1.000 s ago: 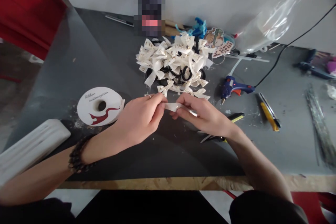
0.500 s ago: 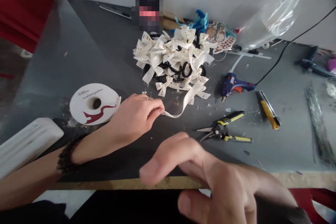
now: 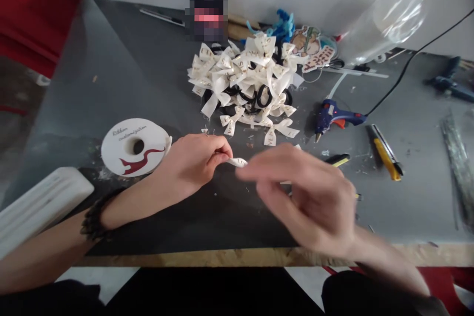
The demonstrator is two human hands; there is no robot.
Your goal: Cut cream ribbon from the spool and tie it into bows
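Observation:
My left hand (image 3: 196, 158) is closed, thumb and forefinger pinching a narrow white printed ribbon (image 3: 237, 162). From that pinch the ribbon runs right and passes behind the fingers of my right hand (image 3: 307, 192). My right hand is smeared by motion, forefinger and thumb bent toward the ribbon; whether they grip it I cannot tell. Left of my left hand lies a white ribbon spool (image 3: 114, 150) with a red figure on it. Beyond both hands is a heap of white ribbon bows (image 3: 240, 71) with black hair ties among them. Yellow-handled snips (image 3: 339, 160) are mostly hidden behind my right hand.
A blue glue gun (image 3: 335, 117) with a black cord lies to the right, near a yellow utility knife (image 3: 387, 153). Thin wires (image 3: 459, 173) lie at far right. A long white object (image 3: 48, 202) is at left. Clear plastic wrap (image 3: 396, 15) stands at the back.
My right hand has moved up and forward from the table's front edge to the ribbon, now covering most of the snips. My left hand keeps its pinch on the ribbon.

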